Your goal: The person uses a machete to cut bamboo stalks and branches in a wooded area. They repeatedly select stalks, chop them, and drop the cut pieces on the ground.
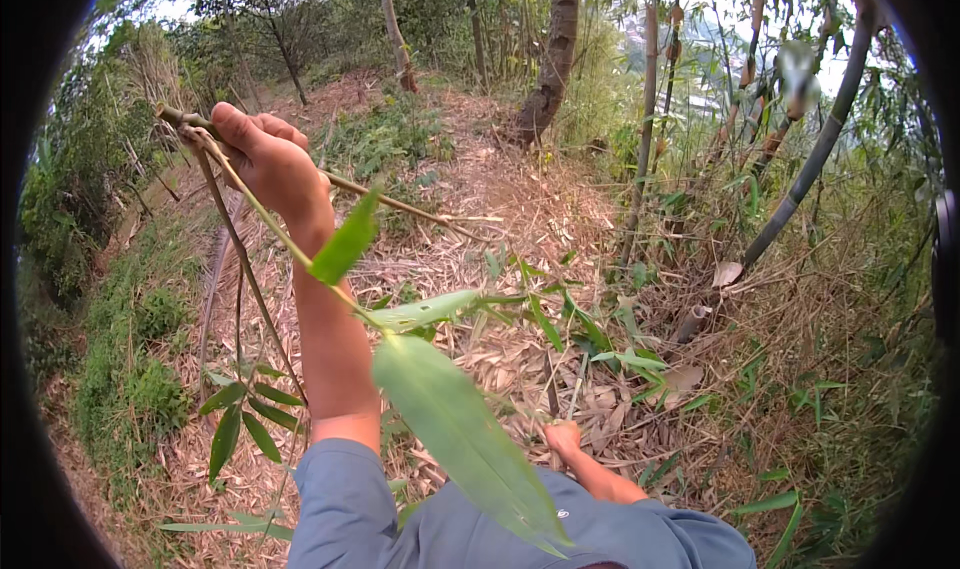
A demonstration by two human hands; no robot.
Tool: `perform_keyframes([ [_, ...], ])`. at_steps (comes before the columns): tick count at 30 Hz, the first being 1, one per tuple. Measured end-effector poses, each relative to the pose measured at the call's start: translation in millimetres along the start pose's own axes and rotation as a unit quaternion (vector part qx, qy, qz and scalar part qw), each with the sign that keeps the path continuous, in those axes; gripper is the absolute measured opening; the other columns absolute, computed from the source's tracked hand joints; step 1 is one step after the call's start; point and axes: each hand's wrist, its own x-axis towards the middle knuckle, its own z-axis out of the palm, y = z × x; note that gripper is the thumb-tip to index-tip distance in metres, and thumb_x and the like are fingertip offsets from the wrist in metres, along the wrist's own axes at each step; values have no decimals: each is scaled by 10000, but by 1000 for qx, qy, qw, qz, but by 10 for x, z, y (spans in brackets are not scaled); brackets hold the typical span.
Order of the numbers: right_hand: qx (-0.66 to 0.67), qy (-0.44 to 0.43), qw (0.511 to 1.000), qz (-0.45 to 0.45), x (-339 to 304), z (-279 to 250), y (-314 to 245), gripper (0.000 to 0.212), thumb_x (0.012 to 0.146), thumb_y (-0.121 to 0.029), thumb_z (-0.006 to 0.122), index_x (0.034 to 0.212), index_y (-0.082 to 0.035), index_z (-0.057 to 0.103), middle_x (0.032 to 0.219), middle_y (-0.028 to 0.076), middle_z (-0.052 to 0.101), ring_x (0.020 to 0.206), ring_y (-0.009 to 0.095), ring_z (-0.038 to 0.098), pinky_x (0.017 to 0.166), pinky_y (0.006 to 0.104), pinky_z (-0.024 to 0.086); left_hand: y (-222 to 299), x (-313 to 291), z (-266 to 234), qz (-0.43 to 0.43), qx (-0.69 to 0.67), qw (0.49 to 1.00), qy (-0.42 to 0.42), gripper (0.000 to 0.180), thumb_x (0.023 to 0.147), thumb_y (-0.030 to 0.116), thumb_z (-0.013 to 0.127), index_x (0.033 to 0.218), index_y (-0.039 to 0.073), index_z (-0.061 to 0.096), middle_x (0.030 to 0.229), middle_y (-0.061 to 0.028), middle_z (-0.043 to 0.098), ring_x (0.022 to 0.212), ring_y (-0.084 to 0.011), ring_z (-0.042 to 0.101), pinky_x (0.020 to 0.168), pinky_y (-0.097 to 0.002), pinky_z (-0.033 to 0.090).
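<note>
My left hand (268, 159), raised at the upper left, is closed around a leafy bamboo branch (245, 191). Its cut end pokes out beyond my thumb, and thin side twigs spread down and to the right. One large green leaf (455, 434) hangs close in front of my chest, covering part of my shirt. A cluster of smaller dark leaves (250, 409) dangles left of my forearm. Low in the middle, my right hand (563, 437) is a fist beside my body. A thin dark upright piece (552, 384) shows just above it; whether the fist holds it is unclear.
Dry fallen bamboo leaves (480, 369) cover the sloping ground. A tree trunk (552, 64) rises ahead. Bamboo stems (825, 159) lean at the right, near a cut stump (692, 322) and dry brush (800, 279). Green undergrowth (135, 384) lines the left slope.
</note>
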Motion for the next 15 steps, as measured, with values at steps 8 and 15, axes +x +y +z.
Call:
perform_keyframes([
  [8, 246, 178, 921, -245, 82, -699, -807, 159, 764, -143, 660, 734, -10, 579, 590, 92, 598, 545, 192, 609, 541, 361, 499, -376, 462, -460, 77, 194, 963, 173, 586, 976, 575, 465, 624, 112, 389, 474, 19, 383, 443, -143, 415, 451, -321, 358],
  [15, 494, 49, 856, -145, -140, -1011, -850, 73, 841, -62, 573, 792, -39, 524, 568, 48, 519, 446, 148, 519, 437, 301, 436, 148, 785, -1250, 66, 24, 975, 213, 441, 1009, 402, 496, 695, 109, 400, 509, 19, 363, 411, -95, 297, 418, -305, 240],
])
